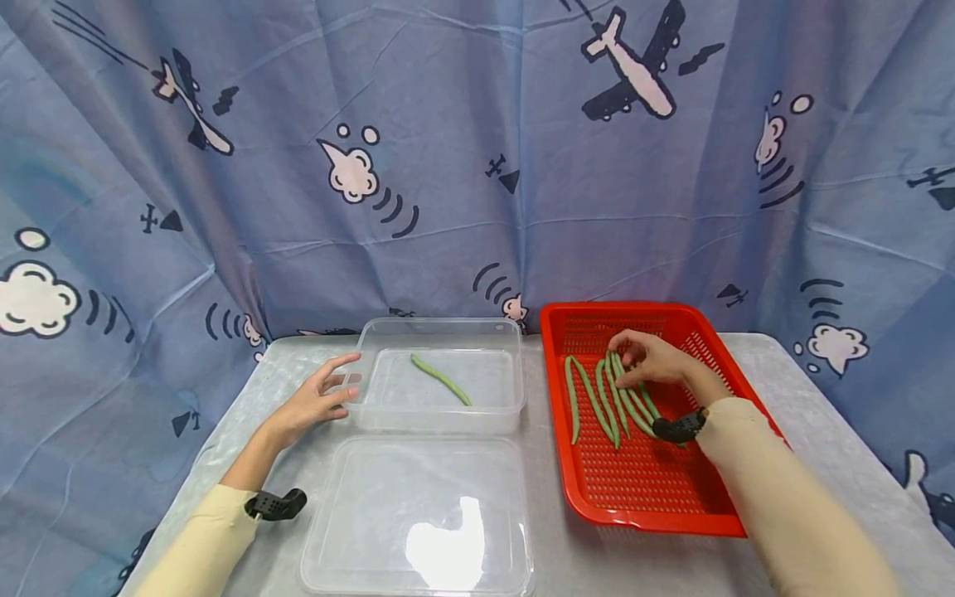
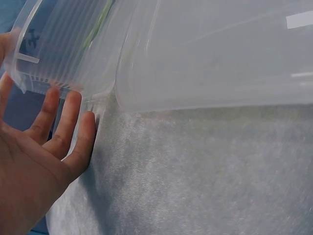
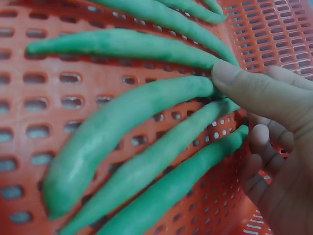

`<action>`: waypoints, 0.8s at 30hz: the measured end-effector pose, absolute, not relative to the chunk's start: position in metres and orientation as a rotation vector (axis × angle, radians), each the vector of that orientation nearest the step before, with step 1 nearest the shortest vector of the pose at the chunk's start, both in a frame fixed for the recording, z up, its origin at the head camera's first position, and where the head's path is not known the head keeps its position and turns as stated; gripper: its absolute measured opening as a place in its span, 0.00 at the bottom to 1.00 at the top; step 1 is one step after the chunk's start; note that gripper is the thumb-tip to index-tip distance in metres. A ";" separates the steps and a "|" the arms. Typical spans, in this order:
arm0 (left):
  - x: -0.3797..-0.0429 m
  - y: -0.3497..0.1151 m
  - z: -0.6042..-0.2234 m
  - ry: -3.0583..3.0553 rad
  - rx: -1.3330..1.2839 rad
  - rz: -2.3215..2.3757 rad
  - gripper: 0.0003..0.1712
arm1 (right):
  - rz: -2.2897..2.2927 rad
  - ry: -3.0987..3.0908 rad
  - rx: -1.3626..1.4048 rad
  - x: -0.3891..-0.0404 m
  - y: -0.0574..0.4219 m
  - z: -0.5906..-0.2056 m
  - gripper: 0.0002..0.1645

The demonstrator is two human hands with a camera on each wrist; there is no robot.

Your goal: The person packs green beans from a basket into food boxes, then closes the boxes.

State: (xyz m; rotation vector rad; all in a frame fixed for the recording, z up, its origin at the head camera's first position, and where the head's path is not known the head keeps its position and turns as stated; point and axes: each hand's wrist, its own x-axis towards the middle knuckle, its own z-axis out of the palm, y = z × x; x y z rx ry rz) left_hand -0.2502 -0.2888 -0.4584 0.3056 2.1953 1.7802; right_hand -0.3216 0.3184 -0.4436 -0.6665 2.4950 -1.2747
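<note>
Beans point(image 3: 105, 111) in the basket point(image 1: 649, 522) run nearward, long axes near–far, from half-curled fingers of the closer right hand point(image 1: 656, 361), grip undeterminable; left hand point(image 1: 317, 394) spread, gripping nothing, beside box point(image 1: 440, 421).

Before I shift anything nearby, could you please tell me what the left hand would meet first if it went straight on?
Most likely the left wall of the clear container, right at the left hand's fingertips; whether they already touch is unclear.
</note>
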 end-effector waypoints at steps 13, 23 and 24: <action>-0.251 -0.288 -0.457 2.204 0.296 1.764 0.38 | -1.472 2.425 -0.613 -0.322 0.319 -0.445 0.22; -0.250 -0.288 -0.457 2.209 0.302 1.766 0.37 | -1.632 2.220 -0.391 -0.322 0.322 -0.442 0.26; -0.250 -0.288 -0.457 2.209 0.303 1.767 0.37 | -1.654 2.185 -0.374 -0.321 0.322 -0.441 0.26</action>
